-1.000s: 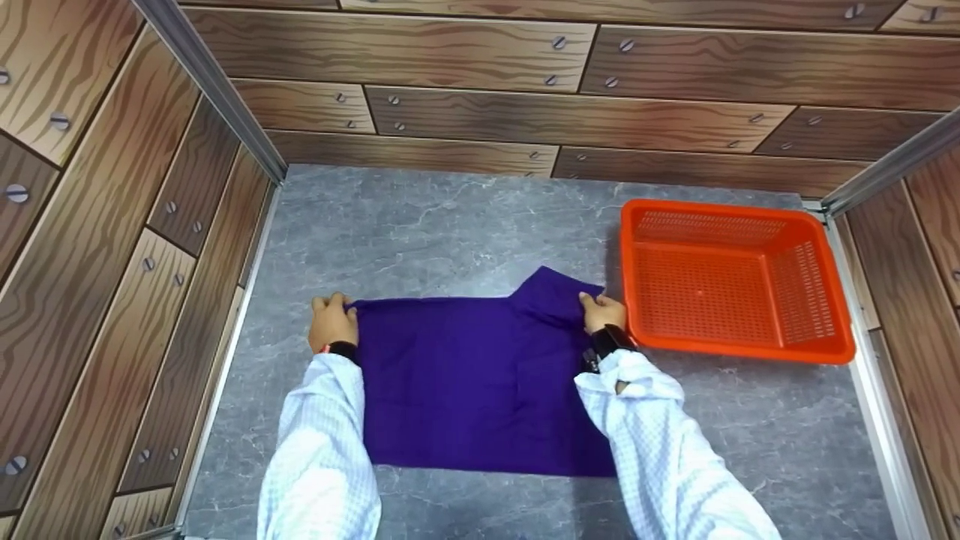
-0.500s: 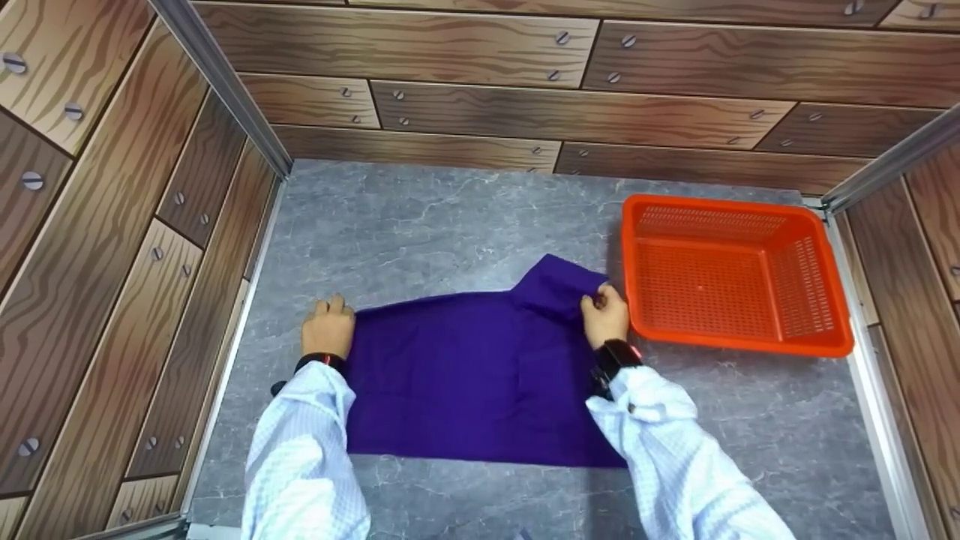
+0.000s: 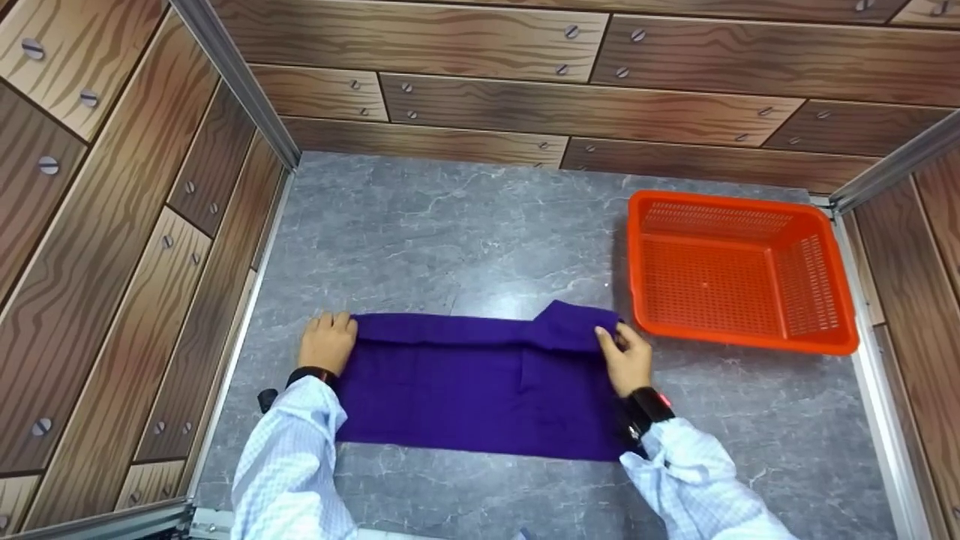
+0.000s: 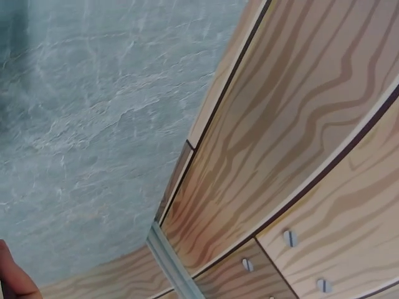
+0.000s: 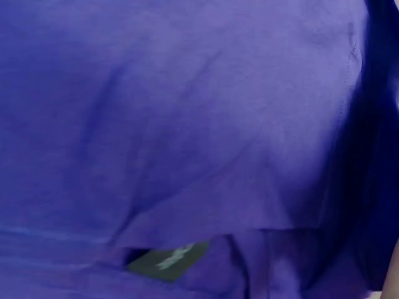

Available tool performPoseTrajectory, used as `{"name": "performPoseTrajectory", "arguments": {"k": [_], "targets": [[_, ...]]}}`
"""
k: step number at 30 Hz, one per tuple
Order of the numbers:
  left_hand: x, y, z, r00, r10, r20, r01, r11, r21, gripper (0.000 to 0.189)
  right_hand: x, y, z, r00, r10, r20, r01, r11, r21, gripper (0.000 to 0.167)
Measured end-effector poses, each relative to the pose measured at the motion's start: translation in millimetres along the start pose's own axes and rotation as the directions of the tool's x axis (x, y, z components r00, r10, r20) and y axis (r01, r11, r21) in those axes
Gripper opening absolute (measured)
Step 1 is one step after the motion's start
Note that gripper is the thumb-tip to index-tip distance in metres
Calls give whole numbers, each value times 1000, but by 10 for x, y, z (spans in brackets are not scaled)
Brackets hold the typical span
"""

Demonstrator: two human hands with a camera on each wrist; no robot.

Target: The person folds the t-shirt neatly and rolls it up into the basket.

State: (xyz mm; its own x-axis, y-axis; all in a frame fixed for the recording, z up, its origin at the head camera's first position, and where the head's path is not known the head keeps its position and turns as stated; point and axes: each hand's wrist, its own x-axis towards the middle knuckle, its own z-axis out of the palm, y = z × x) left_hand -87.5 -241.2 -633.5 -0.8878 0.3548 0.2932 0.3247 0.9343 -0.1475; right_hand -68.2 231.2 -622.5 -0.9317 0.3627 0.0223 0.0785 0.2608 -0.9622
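Observation:
A purple shirt [image 3: 465,397] lies on the grey marbled surface, its far edge folded over in a strip toward me. My left hand [image 3: 328,345] grips the far left corner of the cloth. At the far right corner, beside the short sleeve [image 3: 576,324], my right hand [image 3: 628,360] pinches the fabric between thumb and fingers. Purple cloth [image 5: 206,124] fills the right wrist view, with a dark label [image 5: 168,261] showing under a fold. In the left wrist view only a fingertip [image 4: 15,277] appears at the lower left; the shirt's held corner is not visible there.
An orange plastic basket [image 3: 742,341] with perforated walls stands right of the shirt, close to my right hand. Wood-patterned panels [image 3: 480,97] enclose the surface [image 3: 420,225] at the back and sides, with metal strips along the corners.
Both hands first lift the shirt's far edge, then bring it toward me, so a strip now lies folded over. The right hand has also shifted slightly right. The basket stays in place.

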Motion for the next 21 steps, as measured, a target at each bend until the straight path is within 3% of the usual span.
{"name": "performPoseTrajectory", "arguments": {"k": [4,7,10,12,14,17,19,21], "targets": [[-79,-24,26,999,-7,-35,8,1000,2,18,-119,-119,-126,999,12,50,-18,994,111,15],[-138,-37,35,995,7,-98,-6,1000,8,17,-213,-183,-228,994,-25,102,9,988,155,12],[-211,-59,56,982,48,-185,-42,999,34,14,-298,-140,-315,982,-123,142,105,986,130,13],[-276,-66,67,977,80,-195,-71,996,51,16,-354,-5,-354,962,-209,176,194,976,100,19],[-353,-61,85,983,97,-153,-91,995,49,19,-413,161,-384,932,-283,226,280,959,49,26],[-451,-23,96,997,68,24,-68,998,-15,23,-499,432,-413,882,-348,319,380,924,-43,33],[-481,9,103,989,6,147,5,997,-78,28,-553,532,-426,853,-359,380,426,899,-107,34],[-483,43,106,965,-79,249,115,984,-135,36,-598,594,-433,832,-350,431,455,874,-169,31]]}}
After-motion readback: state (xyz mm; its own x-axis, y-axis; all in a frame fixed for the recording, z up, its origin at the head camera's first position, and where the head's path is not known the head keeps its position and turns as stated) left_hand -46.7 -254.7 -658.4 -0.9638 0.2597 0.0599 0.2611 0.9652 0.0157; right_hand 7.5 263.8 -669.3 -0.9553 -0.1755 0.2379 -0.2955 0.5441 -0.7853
